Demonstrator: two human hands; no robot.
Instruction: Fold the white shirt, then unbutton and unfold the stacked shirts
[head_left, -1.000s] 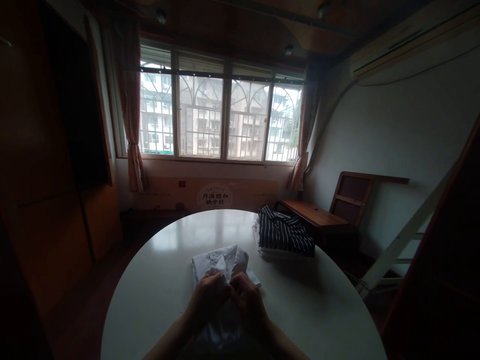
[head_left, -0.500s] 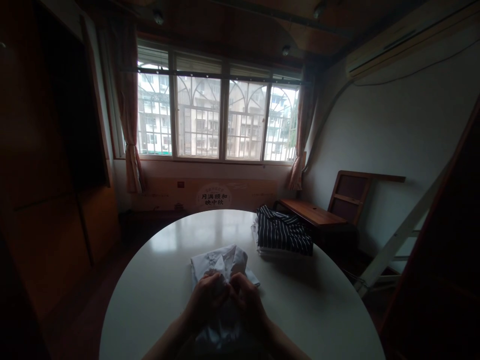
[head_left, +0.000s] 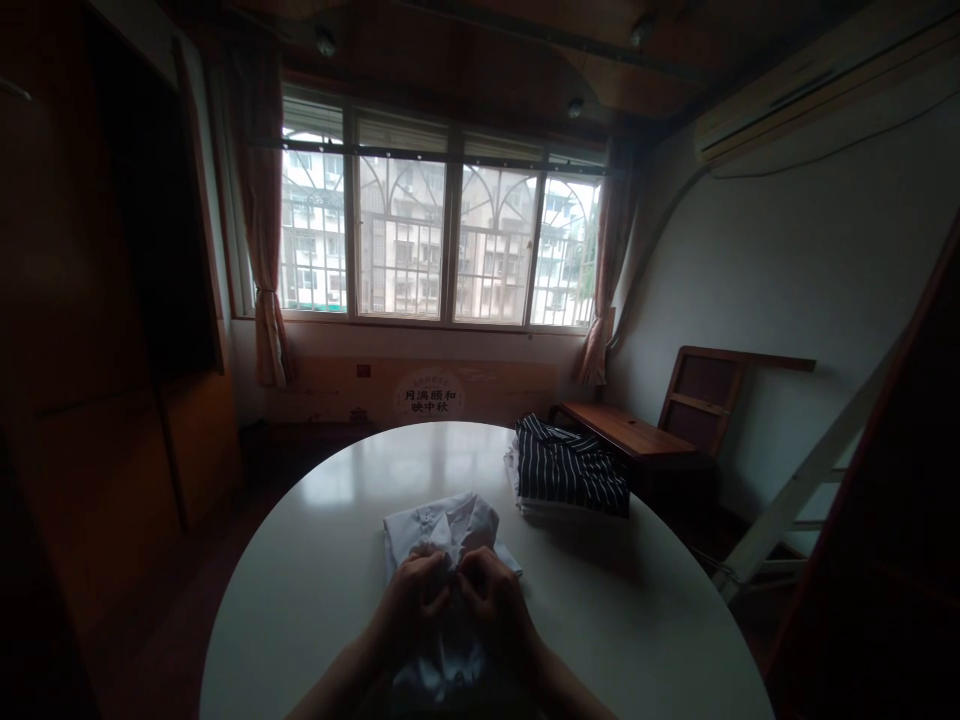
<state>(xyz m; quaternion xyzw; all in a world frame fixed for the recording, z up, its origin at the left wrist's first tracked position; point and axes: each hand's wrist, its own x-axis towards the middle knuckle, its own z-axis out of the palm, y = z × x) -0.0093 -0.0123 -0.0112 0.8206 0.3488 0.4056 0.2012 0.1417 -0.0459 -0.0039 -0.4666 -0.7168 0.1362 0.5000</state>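
Observation:
A white shirt (head_left: 409, 525) lies on the round white table, with its collar end toward the window. My left hand (head_left: 411, 595) is closed in a pinch on the shirt's front, near the middle. Close beside it, my right hand (head_left: 491, 592) pinches the cloth too, the fingertips of both hands almost meeting. What exactly lies between the fingertips is too small and dark to make out. The part of the shirt nearest me is in shadow between my forearms, where something glossy (head_left: 441, 668) reflects light.
On the white table (head_left: 300, 590), a stack of folded clothes with a black striped shirt (head_left: 570, 470) on top stands at the right. Behind it is a wooden bench (head_left: 622, 425). A white ladder (head_left: 802, 500) leans at the right, and a dark cabinet (head_left: 97, 450) stands left.
My fingers have shifted slightly at the shirt's front, with the right hand's fingertips a little higher. The view has tilted very slightly. The shirt and stack stay in place.

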